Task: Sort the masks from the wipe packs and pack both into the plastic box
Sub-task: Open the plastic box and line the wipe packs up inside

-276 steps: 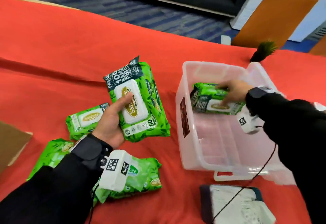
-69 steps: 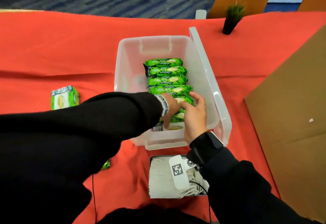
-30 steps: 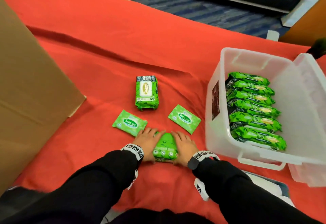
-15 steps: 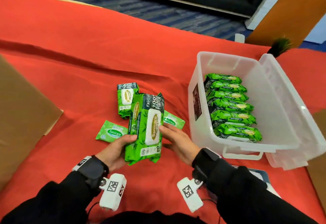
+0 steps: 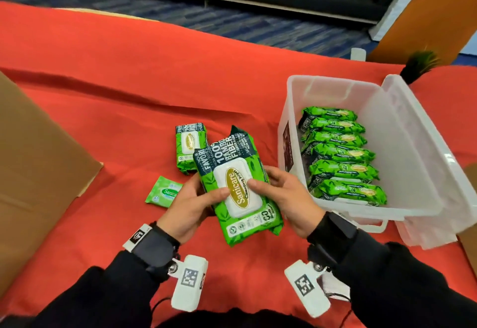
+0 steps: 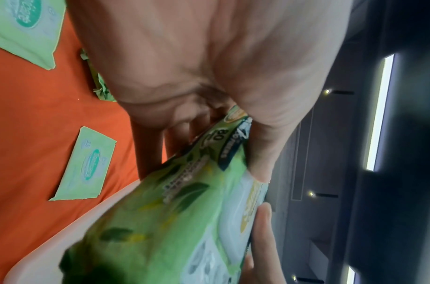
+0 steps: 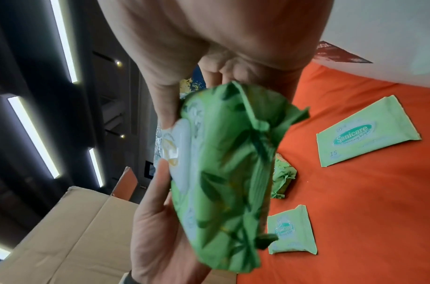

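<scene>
Both hands hold a large green wipe pack (image 5: 240, 185) above the red cloth, white lid facing up. My left hand (image 5: 191, 206) grips its left edge and my right hand (image 5: 284, 198) its right edge, both thumbs on the lid. The pack (image 6: 184, 221) fills the left wrist view and also shows in the right wrist view (image 7: 221, 173). A smaller wipe pack (image 5: 189, 147) lies on the cloth just behind. A flat sachet (image 5: 165, 192) lies to its left, and the right wrist view shows two sachets (image 7: 367, 134). The clear plastic box (image 5: 290, 111) at right holds a row of several packs (image 5: 340, 152).
The box lid (image 5: 426, 162) hangs open on the box's right side. A big cardboard sheet (image 5: 38, 160) covers the left edge of the table. A small dark plant (image 5: 418, 65) stands behind the box. Something white (image 5: 333, 286) peeks out under my right forearm.
The pack has turned from nearly edge-on to lid up and come closer to me. Both thumbs now lie on its lid.
</scene>
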`<state>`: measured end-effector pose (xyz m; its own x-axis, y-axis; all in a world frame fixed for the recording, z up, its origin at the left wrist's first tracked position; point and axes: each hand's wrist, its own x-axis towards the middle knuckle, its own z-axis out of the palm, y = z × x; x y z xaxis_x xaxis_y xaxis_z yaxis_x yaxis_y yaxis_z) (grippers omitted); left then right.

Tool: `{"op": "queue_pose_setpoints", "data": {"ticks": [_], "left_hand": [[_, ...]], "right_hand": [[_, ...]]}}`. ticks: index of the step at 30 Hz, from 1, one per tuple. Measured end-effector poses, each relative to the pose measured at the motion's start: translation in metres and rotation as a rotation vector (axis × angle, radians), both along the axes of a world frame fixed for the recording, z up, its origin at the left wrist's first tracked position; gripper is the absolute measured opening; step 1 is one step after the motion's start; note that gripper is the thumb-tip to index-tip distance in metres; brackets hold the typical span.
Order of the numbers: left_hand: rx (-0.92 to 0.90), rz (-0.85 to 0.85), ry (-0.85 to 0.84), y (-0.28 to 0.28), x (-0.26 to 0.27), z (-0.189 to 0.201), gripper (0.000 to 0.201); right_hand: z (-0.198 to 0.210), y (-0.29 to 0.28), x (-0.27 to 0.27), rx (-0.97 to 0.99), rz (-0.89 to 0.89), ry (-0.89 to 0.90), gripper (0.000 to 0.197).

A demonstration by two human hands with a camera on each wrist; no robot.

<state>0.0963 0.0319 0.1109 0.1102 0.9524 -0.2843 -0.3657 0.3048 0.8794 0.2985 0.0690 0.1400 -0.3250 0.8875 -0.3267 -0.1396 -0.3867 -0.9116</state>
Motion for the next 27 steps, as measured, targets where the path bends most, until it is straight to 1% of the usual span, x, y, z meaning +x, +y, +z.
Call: {"op": "queue_pose_setpoints", "data": {"ticks": [1,2,3,4,5,6,7,8,9,10,11,12,13,15,16,18,20,21,23,25,27], "left_hand": [[0.011,-0.011,0.003,-0.001,0.006,0.002,0.066],[0.045,0.001,0.034,0.0,0.009,0.007,0.075],[0.105,0.045,0.113,0.002,0.011,0.016,0.088],[0.19,0.112,0.236,0.006,0.012,0.029,0.1],[0.305,0.167,0.413,0.01,0.01,0.044,0.11],[0.471,0.162,0.639,0.015,0.01,0.063,0.117],[0.66,0.086,0.894,0.021,0.011,0.082,0.119],[0.824,-0.06,1.121,0.028,0.018,0.1,0.118],[0.92,-0.251,1.287,0.037,0.032,0.113,0.113],[0.942,-0.44,1.394,0.045,0.048,0.124,0.105],[0.933,-0.582,1.461,0.055,0.065,0.13,0.096],[0.933,-0.665,1.498,0.065,0.077,0.133,0.087],[0.944,-0.707,1.515,0.075,0.089,0.137,0.08],[0.968,-0.727,1.583,0.098,0.112,0.142,0.07],[0.974,-0.717,1.649,0.111,0.124,0.144,0.068],[0.931,-0.703,1.762,0.14,0.151,0.138,0.067],[0.856,-0.78,1.729,0.163,0.192,0.124,0.068],[0.835,-0.844,1.693,0.171,0.216,0.116,0.069],[0.82,-0.967,1.669,0.182,0.26,0.097,0.073],[0.816,-1.08,1.704,0.184,0.302,0.073,0.075],[0.816,-1.208,1.711,0.177,0.335,0.051,0.067]], "right_hand": [[0.004,-0.002,0.007,0.026,0.017,-0.006,0.046],[0.007,-0.002,0.014,0.061,0.021,-0.027,0.043],[0.012,-0.001,0.022,0.114,0.019,-0.069,0.043],[0.02,0.0,0.032,0.193,0.025,-0.149,0.045],[0.029,0.003,0.044,0.297,0.05,-0.269,0.048],[0.041,0.007,0.058,0.406,0.092,-0.42,0.054],[0.053,0.01,0.07,0.51,0.146,-0.588,0.061],[0.064,0.014,0.081,0.598,0.193,-0.733,0.066],[0.074,0.017,0.093,0.663,0.23,-0.822,0.069],[0.08,0.022,0.102,0.7,0.252,-0.848,0.069],[0.084,0.025,0.114,0.718,0.252,-0.832,0.069],[0.086,0.028,0.123,0.719,0.224,-0.788,0.067],[0.085,0.031,0.135,0.717,0.149,-0.741,0.063],[0.079,0.034,0.164,0.73,-0.126,-0.692,0.049],[0.072,0.036,0.181,0.713,-0.28,-0.665,0.04],[0.048,0.038,0.209,0.614,-0.51,-0.515,0.023],[0.019,0.039,0.229,0.453,-0.664,-0.356,0.014],[0.003,0.039,0.238,0.389,-0.724,-0.322,0.014],[-0.021,0.036,0.246,0.333,-0.789,-0.32,0.016],[-0.034,0.03,0.25,0.362,-0.776,-0.381,0.021],[-0.038,0.025,0.251,0.392,-0.725,-0.449,0.022]]}}
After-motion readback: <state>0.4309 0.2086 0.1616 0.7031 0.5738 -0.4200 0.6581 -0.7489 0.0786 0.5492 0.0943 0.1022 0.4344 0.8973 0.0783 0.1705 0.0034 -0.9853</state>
